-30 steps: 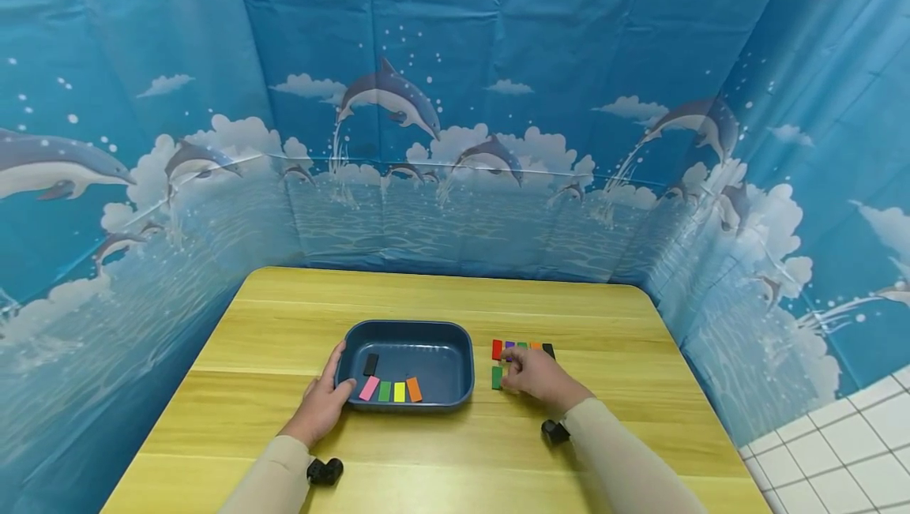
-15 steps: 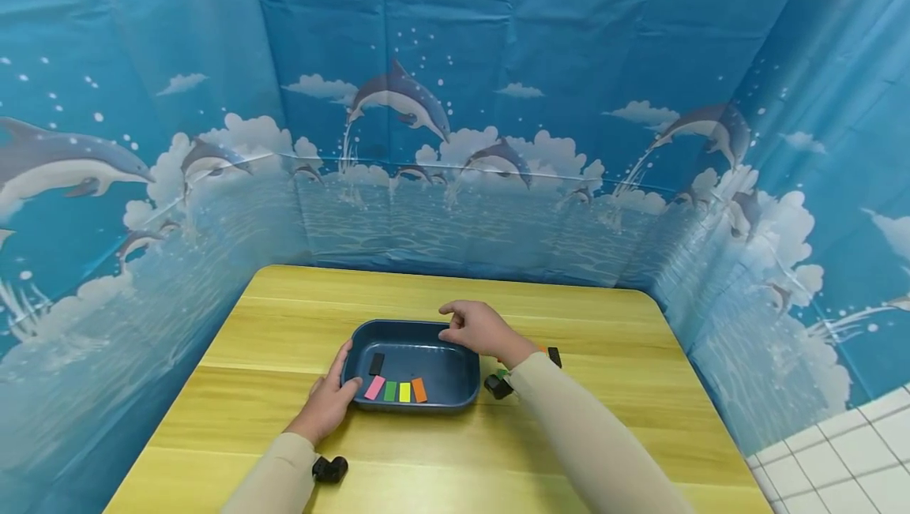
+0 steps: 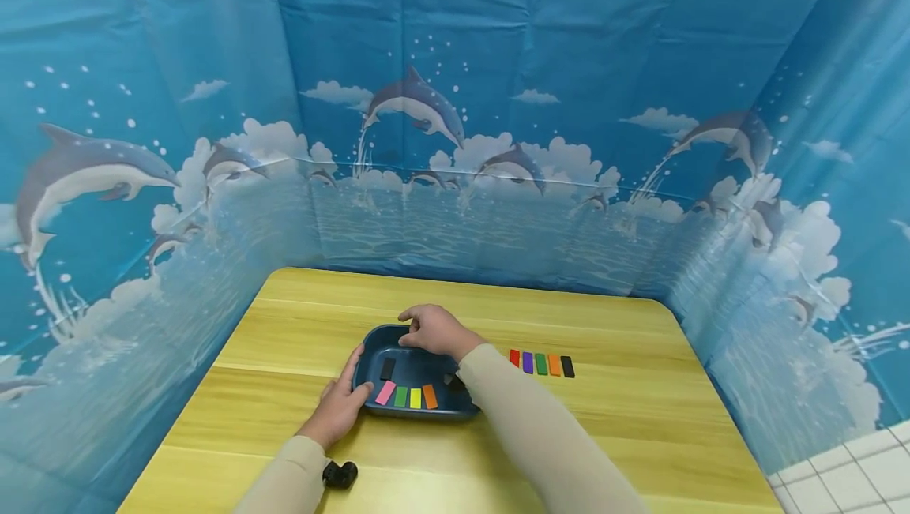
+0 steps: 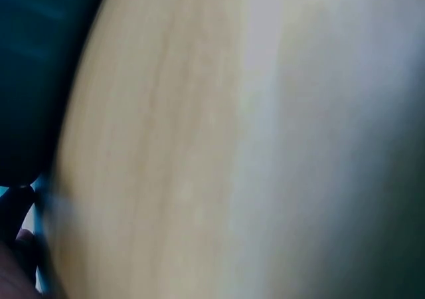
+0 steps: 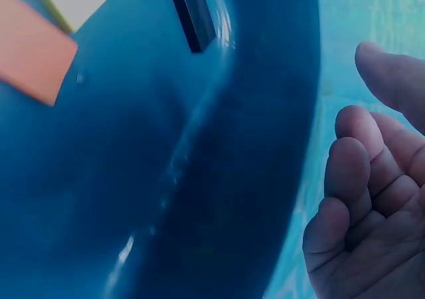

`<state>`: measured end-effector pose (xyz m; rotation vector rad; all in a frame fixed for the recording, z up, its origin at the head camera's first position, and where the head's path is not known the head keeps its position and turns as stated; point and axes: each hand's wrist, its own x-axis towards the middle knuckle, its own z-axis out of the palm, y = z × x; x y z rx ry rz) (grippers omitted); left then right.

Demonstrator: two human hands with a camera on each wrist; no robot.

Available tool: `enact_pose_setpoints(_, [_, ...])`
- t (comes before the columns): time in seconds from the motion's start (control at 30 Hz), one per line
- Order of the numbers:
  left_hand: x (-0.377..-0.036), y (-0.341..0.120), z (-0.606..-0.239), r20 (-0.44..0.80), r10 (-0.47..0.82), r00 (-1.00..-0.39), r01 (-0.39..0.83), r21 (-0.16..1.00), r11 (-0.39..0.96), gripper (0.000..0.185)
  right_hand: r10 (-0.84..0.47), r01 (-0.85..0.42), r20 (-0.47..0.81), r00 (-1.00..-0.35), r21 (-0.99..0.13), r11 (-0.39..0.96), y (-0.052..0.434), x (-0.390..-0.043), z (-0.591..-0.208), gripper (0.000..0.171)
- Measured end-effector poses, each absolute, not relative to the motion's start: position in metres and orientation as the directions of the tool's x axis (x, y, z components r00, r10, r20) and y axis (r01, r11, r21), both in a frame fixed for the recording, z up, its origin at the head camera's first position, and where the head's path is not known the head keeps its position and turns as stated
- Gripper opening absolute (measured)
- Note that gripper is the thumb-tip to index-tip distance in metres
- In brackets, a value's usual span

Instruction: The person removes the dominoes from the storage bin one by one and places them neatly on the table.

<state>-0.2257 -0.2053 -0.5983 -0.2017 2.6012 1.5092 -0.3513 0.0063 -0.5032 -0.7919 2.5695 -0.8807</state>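
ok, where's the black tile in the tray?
Head view: black tile lies in the tray's left half, behind the pink tile, near the left hand.

The wooden table point(image 3: 626, 419) carries a blue tray point(image 3: 370, 344) and a row of coloured blocks point(image 3: 542, 363).

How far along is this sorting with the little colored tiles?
Five tiles already lie in the blue tray: black, pink, green, yellow and orange. The right hand hovers over the tray's far side; the left hand holds its near corner. Five tiles remain on the table.
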Motion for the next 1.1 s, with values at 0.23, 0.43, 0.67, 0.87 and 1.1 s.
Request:
enact_pose_setpoints(0.23, [-0.224, -0.203, -0.598, -0.176, -0.052, -0.983, -0.178, 0.851, 0.494, 0.072, -0.59, -0.412, -0.123, -0.798, -0.603, 0.683, -0.015, -0.352, -0.52, 0.047])
enact_pose_setpoints(0.43, [-0.225, -0.204, -0.598, -0.163, -0.058, -0.985, -0.17, 0.854, 0.492, 0.071, -0.592, -0.422, -0.15, -0.792, -0.567, 0.708, -0.028, -0.35, -0.53, 0.047])
enact_pose_setpoints(0.67, [-0.224, -0.205, -0.599, -0.142, -0.067, -0.988, -0.157, 0.855, 0.494, 0.07, -0.601, -0.421, -0.198, -0.775, -0.548, 0.723, -0.036, -0.35, -0.55, 0.055])
enact_pose_setpoints(0.87, [-0.224, -0.203, -0.599, -0.142, -0.068, -0.987, -0.158, 0.855, 0.494, 0.07, -0.586, -0.425, -0.215, -0.781, -0.504, 0.752, -0.036, -0.35, -0.568, 0.057])
enact_pose_setpoints(1.1, [-0.224, -0.204, -0.597, -0.138, -0.07, -0.988, -0.154, 0.857, 0.491, 0.07, -0.572, -0.4, -0.202, -0.795, -0.535, 0.744, -0.034, -0.35, -0.57, 0.051])
